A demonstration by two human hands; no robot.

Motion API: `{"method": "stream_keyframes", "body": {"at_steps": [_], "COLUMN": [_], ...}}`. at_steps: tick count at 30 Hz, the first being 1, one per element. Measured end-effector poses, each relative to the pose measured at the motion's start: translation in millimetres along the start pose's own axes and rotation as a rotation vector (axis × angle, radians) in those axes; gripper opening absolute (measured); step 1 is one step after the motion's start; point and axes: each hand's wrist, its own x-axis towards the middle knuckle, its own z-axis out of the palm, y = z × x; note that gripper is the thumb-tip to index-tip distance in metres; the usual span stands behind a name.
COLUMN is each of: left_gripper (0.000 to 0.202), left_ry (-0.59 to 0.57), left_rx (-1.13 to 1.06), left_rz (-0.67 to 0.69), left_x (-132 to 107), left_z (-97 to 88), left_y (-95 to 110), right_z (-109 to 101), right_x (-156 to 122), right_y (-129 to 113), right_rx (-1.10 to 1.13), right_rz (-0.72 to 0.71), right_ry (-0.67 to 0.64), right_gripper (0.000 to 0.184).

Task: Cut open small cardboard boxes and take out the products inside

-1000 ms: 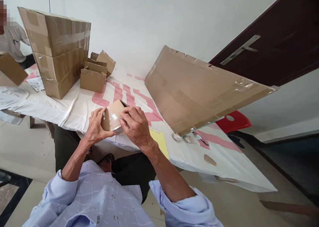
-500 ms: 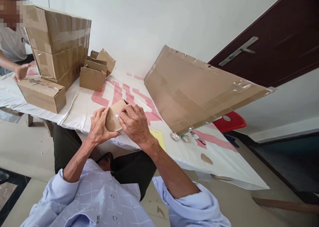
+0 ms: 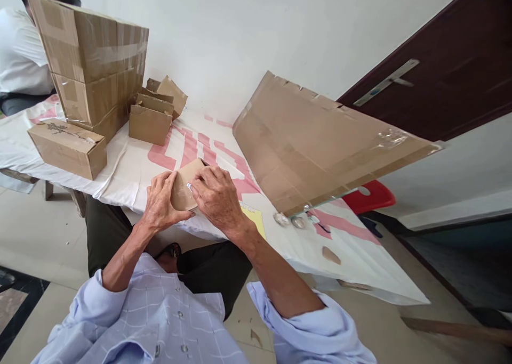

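Note:
A small brown cardboard box (image 3: 183, 189) is at the table's near edge, between my two hands. My left hand (image 3: 162, 201) grips its left side, with the thumb along the near edge and the fingers at the far side. My right hand (image 3: 216, 196) is over the right part of the box, its fingers bent together in a pinch. At the right fingertips a small white sticker (image 3: 189, 186) with dark marks shows against the cardboard. The right hand covers part of the box. Below it, a yellow sheet (image 3: 255, 220) lies on the table.
Taped cartons (image 3: 96, 76) are stacked at the left, with a closed long box (image 3: 68, 146) before them. Open small boxes (image 3: 150, 121) stand behind. A large cardboard panel (image 3: 320, 140) leans at the right, near tape rolls (image 3: 298, 222). A co-worker (image 3: 24, 55) sits far left.
The co-worker at the left has turned away, and their hand has left the long box. My hands and the small box have barely moved.

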Motion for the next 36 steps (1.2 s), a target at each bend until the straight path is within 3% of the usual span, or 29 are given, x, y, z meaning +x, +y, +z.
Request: {"method": "stream_keyframes", "body": {"at_steps": [36], "left_gripper": [0.115], "left_ry": [-0.027], "left_rx": [0.008], "left_rz": [-0.035], "left_x": [-0.3], "left_z": [-0.8], "left_y": [7.0], "right_z": [0.4], "right_x": [3.3], "right_y": [2.8], "right_rx": [0.026], "right_rz": [0.057], "right_ry": [-0.061], "right_gripper": [0.023]}}
